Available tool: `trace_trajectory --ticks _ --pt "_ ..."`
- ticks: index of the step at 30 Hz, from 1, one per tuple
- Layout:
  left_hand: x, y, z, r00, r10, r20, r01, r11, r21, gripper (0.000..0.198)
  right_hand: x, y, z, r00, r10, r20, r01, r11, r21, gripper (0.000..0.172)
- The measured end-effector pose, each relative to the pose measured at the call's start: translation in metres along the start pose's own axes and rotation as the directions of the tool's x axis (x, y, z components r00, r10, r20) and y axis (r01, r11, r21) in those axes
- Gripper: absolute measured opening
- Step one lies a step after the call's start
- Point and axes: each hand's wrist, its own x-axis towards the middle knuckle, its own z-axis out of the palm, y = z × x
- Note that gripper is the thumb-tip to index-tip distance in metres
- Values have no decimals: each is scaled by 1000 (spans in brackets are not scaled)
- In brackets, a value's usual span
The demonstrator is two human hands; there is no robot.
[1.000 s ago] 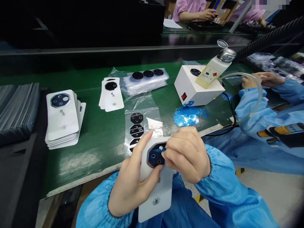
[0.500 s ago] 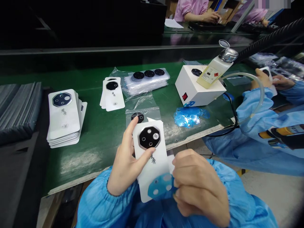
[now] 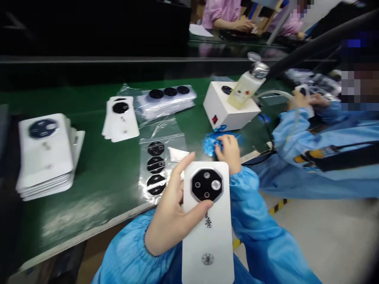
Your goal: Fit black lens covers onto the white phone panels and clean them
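Observation:
In my left hand (image 3: 174, 215) is a white phone back cover (image 3: 209, 240) with a black octagonal camera plate, dark lettering and a round emblem. The thumb lies across its face below the camera plate, and the fingers wrap its left edge. My right hand (image 3: 230, 152) is stretched out beyond the cover, over a crumpled heap of blue film (image 3: 209, 145). Its thumb and forefinger look apart at the heap's near side; the other fingers are partly hidden. Left of the cover lies a clear bag (image 3: 143, 173) with three black camera discs (image 3: 156, 165).
Stacked white covers (image 3: 47, 157) stand at the left, and a smaller group (image 3: 126, 122) lies farther back. A plastic-wrapped bundle (image 3: 168, 103) is behind the bag. On a white box (image 3: 216, 106) leans a dispenser bottle (image 3: 244, 92). A co-worker's blue sleeve (image 3: 284, 126) is at the right.
The blue film on the lower part of the cover is gone from it. My right hand has moved from the cover to the blue heap. The view has shifted to the right.

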Motion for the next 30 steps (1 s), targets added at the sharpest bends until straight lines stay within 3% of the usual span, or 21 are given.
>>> trace_trajectory --ticks 3,6,9,11,15,18,22,27,30 --pt "28 -14 43 948 -92 305 155 969 -192 79 -2 -7 0 999 32 28 -27 988 -150 20" --pt "54 -26 97 875 -132 466 275 928 -253 78 -2 -11 -2 997 41 61 -26 970 -241 18" --pt "75 -37 146 837 -148 527 300 929 -217 70 -6 -13 -4 996 26 80 -4 965 -260 19" --pt "88 -44 174 830 -158 535 299 935 -188 45 -9 -13 -6 996 20 84 1 969 -248 20" --pt "113 -52 213 842 -139 522 258 953 -162 33 -9 -10 -5 996 31 83 -13 977 -214 19" --pt "126 -52 225 859 -74 506 186 967 -174 35 -7 -8 -4 996 42 82 -25 979 -201 18" --pt "131 -48 227 850 10 527 92 981 -168 36 -7 -6 -2 997 37 70 -22 978 -207 17" --pt "117 -50 219 789 36 614 11 997 -72 38 -9 -6 -2 999 2 51 9 975 -221 16" --pt "99 -50 202 746 2 666 -18 1000 17 49 -10 -5 -2 998 -38 45 47 977 -209 15"
